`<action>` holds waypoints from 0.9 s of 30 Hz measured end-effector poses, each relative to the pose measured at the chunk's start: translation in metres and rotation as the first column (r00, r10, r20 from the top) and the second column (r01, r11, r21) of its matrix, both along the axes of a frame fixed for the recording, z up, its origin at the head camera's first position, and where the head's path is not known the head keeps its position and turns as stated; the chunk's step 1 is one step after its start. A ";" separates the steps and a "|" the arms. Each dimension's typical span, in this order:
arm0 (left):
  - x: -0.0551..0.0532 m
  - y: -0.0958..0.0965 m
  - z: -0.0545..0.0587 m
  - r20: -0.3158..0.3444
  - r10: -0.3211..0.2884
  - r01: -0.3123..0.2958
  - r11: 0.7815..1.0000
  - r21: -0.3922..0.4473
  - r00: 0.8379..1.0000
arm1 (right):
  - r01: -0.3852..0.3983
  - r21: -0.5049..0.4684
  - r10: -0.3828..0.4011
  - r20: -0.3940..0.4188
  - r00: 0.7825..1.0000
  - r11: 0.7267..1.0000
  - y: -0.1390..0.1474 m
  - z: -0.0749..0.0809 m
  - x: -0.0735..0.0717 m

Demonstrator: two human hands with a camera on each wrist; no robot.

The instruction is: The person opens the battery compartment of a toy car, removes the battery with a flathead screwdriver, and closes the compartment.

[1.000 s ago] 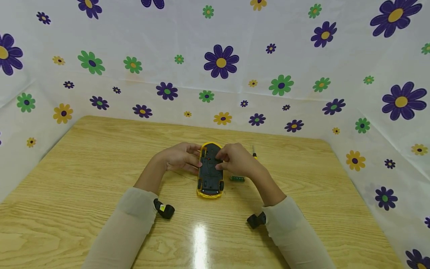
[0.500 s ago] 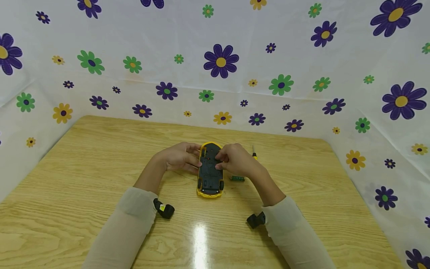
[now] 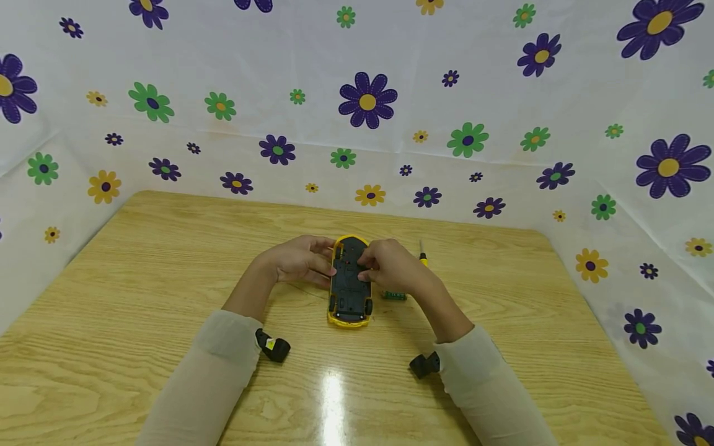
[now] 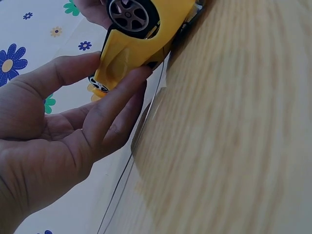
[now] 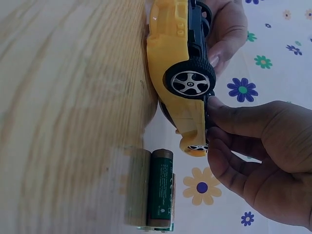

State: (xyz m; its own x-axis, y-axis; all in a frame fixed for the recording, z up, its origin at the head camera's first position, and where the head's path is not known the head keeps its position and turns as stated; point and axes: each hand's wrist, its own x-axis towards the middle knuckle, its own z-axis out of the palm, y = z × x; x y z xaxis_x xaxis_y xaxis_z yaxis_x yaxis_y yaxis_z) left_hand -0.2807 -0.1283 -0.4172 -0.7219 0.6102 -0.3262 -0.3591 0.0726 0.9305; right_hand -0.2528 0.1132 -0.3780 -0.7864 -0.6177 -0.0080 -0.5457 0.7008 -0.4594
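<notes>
A yellow toy car [image 3: 350, 291] lies upside down on the table, its black underside facing up. My left hand [image 3: 301, 260] holds its left side, thumb on the edge of the underside; in the left wrist view the fingers lie along the yellow body [image 4: 126, 53]. My right hand [image 3: 393, 266] has curled fingers, with thumb and fingertips touching the upper right part of the underside. In the right wrist view these fingertips [image 5: 217, 146] meet the black base beyond the nearer wheel [image 5: 190, 83]. Whether they pinch a small part is hidden.
A green battery [image 5: 161, 190] lies just right of the car; the edge of something, perhaps a second battery, shows beside it. A screwdriver [image 3: 423, 255] lies behind my right hand. A flowered cloth [image 3: 312, 124] hangs behind the wooden table [image 3: 184, 260].
</notes>
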 end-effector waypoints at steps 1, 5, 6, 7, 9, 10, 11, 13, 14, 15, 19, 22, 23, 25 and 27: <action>0.000 0.000 0.000 -0.001 -0.001 0.001 1.000 0.000 1.000 | 0.001 0.002 -0.001 -0.001 1.000 1.000 0.000 0.000 0.000; 0.000 0.000 0.001 -0.001 -0.009 0.009 1.000 0.004 1.000 | 0.001 -0.006 -0.001 -0.005 1.000 1.000 0.001 0.001 0.001; 0.000 0.000 0.001 -0.001 -0.011 0.011 1.000 0.005 1.000 | 0.001 -0.010 -0.001 -0.007 1.000 1.000 0.001 0.001 0.001; 0.000 0.000 0.002 -0.002 -0.012 0.012 1.000 0.004 1.000 | -0.001 -0.015 0.001 -0.010 1.000 1.000 0.002 0.001 0.000; -0.001 0.000 0.002 -0.002 -0.011 0.011 1.000 0.002 1.000 | -0.001 -0.025 0.000 -0.013 1.000 1.000 0.003 0.001 0.000; -0.001 0.000 0.002 -0.004 -0.014 0.014 1.000 0.000 1.000 | 0.001 -0.029 -0.001 -0.013 1.000 1.000 0.003 0.000 0.000; -0.001 0.000 0.002 -0.005 -0.016 0.016 1.000 0.001 1.000 | 0.003 -0.031 -0.003 -0.011 1.000 1.000 0.005 0.000 -0.001; -0.001 0.000 0.001 -0.005 -0.020 0.020 1.000 0.003 1.000 | 0.004 -0.031 -0.004 -0.005 1.000 0.999 0.008 0.000 -0.002; -0.001 0.000 0.001 -0.004 -0.023 0.023 1.000 0.005 1.000 | 0.006 -0.033 -0.006 -0.001 1.000 0.999 0.009 0.000 -0.003; -0.001 0.000 0.001 -0.005 -0.025 0.025 1.000 0.006 1.000 | 0.010 -0.038 -0.010 0.004 1.000 0.999 0.012 0.001 -0.004; 0.000 0.000 0.001 -0.009 -0.023 0.023 1.000 -0.005 1.000 | 0.061 -0.076 -0.059 0.026 0.998 0.995 0.026 0.006 -0.008; 0.000 0.000 0.002 -0.011 -0.021 0.020 1.000 -0.011 1.000 | 0.108 -0.103 -0.107 0.019 0.994 0.989 0.038 0.013 -0.010; 0.000 0.000 0.002 -0.010 -0.019 0.019 1.000 -0.010 1.000 | 0.115 -0.107 -0.114 0.012 0.993 0.988 0.040 0.015 -0.010; 0.000 0.000 0.003 -0.004 -0.015 0.015 1.000 -0.004 1.000 | 0.114 -0.113 -0.114 0.001 0.993 0.987 0.043 0.017 -0.011; 0.000 0.000 0.003 -0.001 -0.013 0.013 1.000 0.000 1.000 | 0.104 -0.120 -0.105 -0.003 0.994 0.987 0.042 0.019 -0.011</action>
State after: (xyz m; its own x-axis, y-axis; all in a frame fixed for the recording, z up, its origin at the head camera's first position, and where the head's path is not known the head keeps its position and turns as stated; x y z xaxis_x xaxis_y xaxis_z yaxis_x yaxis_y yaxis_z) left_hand -0.2803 -0.1287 -0.4144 -0.7144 0.6192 -0.3259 -0.3576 0.0773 0.9307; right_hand -0.2643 0.1552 -0.3592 -0.8465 -0.5280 0.0682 -0.4769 0.6949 -0.5383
